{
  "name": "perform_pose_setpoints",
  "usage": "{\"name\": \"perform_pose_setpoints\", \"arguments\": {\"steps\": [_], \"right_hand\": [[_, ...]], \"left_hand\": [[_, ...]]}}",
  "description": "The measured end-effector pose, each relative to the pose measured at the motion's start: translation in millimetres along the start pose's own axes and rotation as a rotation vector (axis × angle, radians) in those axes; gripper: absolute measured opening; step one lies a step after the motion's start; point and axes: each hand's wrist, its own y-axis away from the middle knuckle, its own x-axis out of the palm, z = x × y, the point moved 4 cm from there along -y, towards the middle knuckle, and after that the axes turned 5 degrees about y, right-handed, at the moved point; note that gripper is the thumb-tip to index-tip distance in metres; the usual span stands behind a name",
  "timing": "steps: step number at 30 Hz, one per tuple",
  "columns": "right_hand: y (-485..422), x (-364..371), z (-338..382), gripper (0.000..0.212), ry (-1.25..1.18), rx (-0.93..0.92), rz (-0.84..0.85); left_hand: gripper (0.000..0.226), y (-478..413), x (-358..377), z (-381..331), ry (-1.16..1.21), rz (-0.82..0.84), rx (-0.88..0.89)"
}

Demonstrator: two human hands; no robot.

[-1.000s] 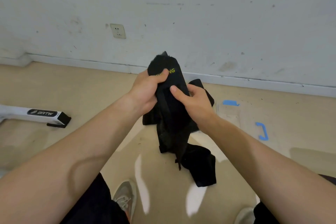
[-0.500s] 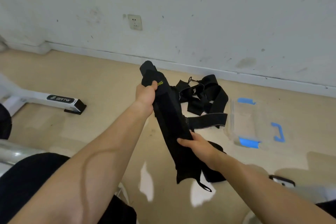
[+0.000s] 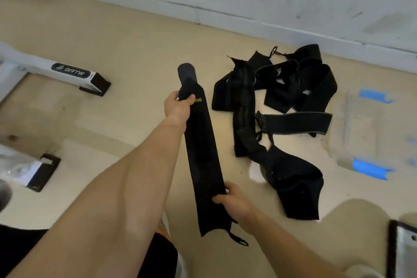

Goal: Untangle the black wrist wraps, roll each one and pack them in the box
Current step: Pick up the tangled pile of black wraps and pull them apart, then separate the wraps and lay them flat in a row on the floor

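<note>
A long black wrist wrap [image 3: 203, 156] with yellow lettering is stretched out straight above the floor. My left hand [image 3: 178, 108] grips its far end near the lettering, and my right hand [image 3: 232, 201] pinches it near the close end, where a thin thumb loop hangs down. To the right, a tangled heap of black wrist wraps [image 3: 277, 106] lies on the floor, one band trailing toward me. A clear plastic box [image 3: 361, 133] with blue clips sits on the floor at the right, blurred.
A white metal frame foot [image 3: 74, 74] labelled BRTW lies on the floor at the left, with another metal foot [image 3: 38, 171] below it. The white wall and baseboard [image 3: 248, 22] run along the back. A metal plate [image 3: 404, 253] shows at the lower right corner.
The one wrap has come free of the tangle and is pulled out straight; my right hand slid down to its near end. The view tilted down toward the floor.
</note>
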Motion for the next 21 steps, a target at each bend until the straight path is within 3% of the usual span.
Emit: {"name": "perform_pose_setpoints", "arguments": {"steps": [3,5,6,8,11,15,18,21], "right_hand": [[-47.1,27.0,30.3,0.038,-0.105,-0.057,0.007],[-74.7,42.4,51.9,0.032,-0.176,-0.075,-0.004],[-86.9,48.8,58.6,0.030,-0.198,-0.076,-0.008],[-105.8,60.8,62.9,0.035,-0.216,-0.057,-0.004],[-109.9,70.3,53.7,0.047,-0.120,-0.041,-0.024],[-108.4,72.5,31.4,0.040,0.080,-0.069,-0.025],[-112.5,72.1,16.4,0.018,0.147,0.035,-0.089],[-114.7,81.7,13.3,0.015,0.192,0.081,-0.052]], "left_hand": [[0.038,-44.6,-16.2,-19.4,-0.087,-0.096,0.084],[0.062,-68.7,-33.0,-29.3,-0.290,-0.240,0.164],[0.066,-74.0,-42.1,-27.3,-0.411,-0.305,0.202],[0.053,-70.9,-56.2,-1.1,-0.621,-0.336,0.259],[0.035,-49.6,-56.9,75.7,-0.942,-0.093,0.287],[0.059,-25.8,-45.7,144.0,-1.100,0.126,0.147],[0.071,-21.7,-46.7,156.2,-1.255,0.209,0.186],[0.074,-31.0,-55.5,156.5,-1.334,0.254,0.194]]}}
